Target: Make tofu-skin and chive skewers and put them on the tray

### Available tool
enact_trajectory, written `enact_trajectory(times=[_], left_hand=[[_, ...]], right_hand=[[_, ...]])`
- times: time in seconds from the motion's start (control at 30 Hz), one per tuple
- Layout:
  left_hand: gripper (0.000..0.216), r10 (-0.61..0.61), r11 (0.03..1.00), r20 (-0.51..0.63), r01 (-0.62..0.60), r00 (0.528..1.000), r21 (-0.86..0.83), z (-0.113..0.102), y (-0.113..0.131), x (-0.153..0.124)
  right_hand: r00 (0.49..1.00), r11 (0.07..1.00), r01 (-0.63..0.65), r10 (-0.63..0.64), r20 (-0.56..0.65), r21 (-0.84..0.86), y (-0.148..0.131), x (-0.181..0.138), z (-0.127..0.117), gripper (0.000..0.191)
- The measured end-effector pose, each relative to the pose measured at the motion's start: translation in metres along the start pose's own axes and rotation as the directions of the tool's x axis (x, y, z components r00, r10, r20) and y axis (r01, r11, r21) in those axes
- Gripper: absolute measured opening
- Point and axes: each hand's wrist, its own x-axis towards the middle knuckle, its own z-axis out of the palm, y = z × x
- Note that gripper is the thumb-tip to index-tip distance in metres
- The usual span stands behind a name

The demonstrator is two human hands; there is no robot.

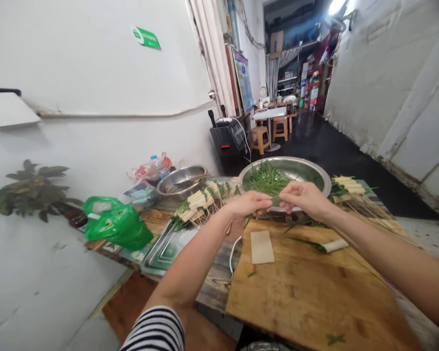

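Note:
My left hand (249, 204) and my right hand (303, 199) are closed on a small bunch of chives stretched between them, at the near rim of a large steel basin (316, 171). Inside the basin lies a heap of loose chives (264, 178). Below my hands, a flat rectangular tofu sheet (262, 247) rests on the wooden board (307, 292). A tofu roll (335, 245) with chives sticking out of its left end lies on the board's right side, under my right forearm.
Skewered tofu rolls (197, 204) are piled over a metal tray (157, 253) on the left, more skewered rolls (347, 187) at right. A green plastic bag (115, 224) and a smaller steel bowl (183, 178) stand farther left. Beyond are a black speaker (229, 139) and stools (259, 139).

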Motion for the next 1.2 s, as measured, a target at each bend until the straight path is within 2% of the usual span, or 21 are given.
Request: enact_trajectory(times=[0.13, 0.23, 0.33, 0.5, 0.77, 0.87, 1.03, 1.2], left_hand=[[0.015, 0.102, 0.961, -0.133, -0.063, 0.986, 0.268, 0.018, -0.044, -0.039], [0.018, 0.142, 0.942, -0.175, -0.079, 0.974, 0.326, 0.036, -0.070, -0.064], [0.021, 0.154, 0.937, -0.215, -0.074, 0.964, 0.341, 0.049, -0.087, -0.077], [0.019, 0.189, 0.932, -0.253, -0.093, 0.949, 0.350, 0.054, -0.094, -0.075], [0.019, 0.179, 0.943, -0.212, -0.106, 0.961, 0.316, 0.050, -0.089, -0.070], [0.019, 0.147, 0.962, -0.267, -0.075, 0.952, 0.262, 0.050, -0.098, -0.070], [0.018, 0.079, 0.995, -0.425, -0.047, 0.902, 0.086, 0.055, -0.114, -0.072], [0.019, 0.095, 0.995, -0.430, -0.071, 0.898, 0.073, 0.061, -0.116, -0.078]], right_hand=[[0.990, 0.984, -0.128, 0.119, 0.077, 0.122, 0.040, -0.037, 0.040, 0.038], [0.977, 0.959, -0.200, 0.178, 0.120, 0.202, 0.065, -0.053, 0.063, 0.040], [0.967, 0.958, -0.228, 0.202, 0.154, 0.172, 0.079, -0.057, 0.074, 0.040], [0.974, 0.988, -0.152, 0.150, 0.171, 0.001, 0.080, -0.051, 0.071, 0.036], [0.956, 0.975, -0.221, 0.211, 0.205, 0.024, 0.071, -0.053, 0.068, 0.042], [0.965, 0.981, -0.195, 0.191, 0.178, 0.007, 0.071, -0.053, 0.071, 0.037], [0.980, 0.988, -0.132, 0.143, 0.138, -0.082, 0.075, -0.054, 0.070, 0.031], [0.991, 0.972, -0.059, 0.085, 0.107, -0.225, 0.078, -0.060, 0.066, 0.029]])
